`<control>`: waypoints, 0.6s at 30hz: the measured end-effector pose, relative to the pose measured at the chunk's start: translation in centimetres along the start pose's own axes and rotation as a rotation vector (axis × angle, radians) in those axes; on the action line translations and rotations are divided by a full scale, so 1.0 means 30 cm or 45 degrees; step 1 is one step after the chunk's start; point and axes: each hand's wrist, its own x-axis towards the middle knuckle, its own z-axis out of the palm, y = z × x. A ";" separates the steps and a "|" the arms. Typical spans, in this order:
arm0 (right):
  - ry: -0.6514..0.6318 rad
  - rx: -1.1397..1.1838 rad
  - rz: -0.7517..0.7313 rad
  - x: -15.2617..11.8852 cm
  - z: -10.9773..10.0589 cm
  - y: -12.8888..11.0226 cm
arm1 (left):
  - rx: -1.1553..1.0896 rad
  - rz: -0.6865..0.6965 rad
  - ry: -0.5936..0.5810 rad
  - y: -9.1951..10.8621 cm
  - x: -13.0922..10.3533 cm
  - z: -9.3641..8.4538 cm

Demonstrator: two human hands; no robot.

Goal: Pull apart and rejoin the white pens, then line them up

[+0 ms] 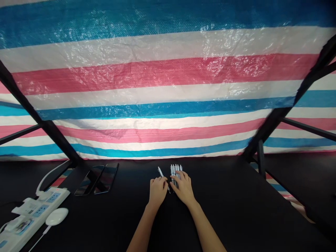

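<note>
Left hand: the left hand point(158, 190) lies over a single pen point(160, 172), fingers curled close together; whether they grip it or only press on it, I cannot tell.
Single pen: white, slanted on the desk point(231, 206), its ends showing beyond the hand.
Right hand: the right hand point(185, 189) rests on the pen row, fingers partly spread, touching but not closed around it.
Pen row: several white pens point(174, 168) side by side, just right of the single one.
Desk's left side: two dark flat devices point(108, 180), a white power strip point(40, 211) and a white round puck point(57, 216).
Backdrop: striped sheet point(162, 73).
</note>
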 end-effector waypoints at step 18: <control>-0.010 0.197 -0.041 0.009 -0.078 -0.033 | -1.262 -0.466 0.432 -0.056 -0.005 -0.008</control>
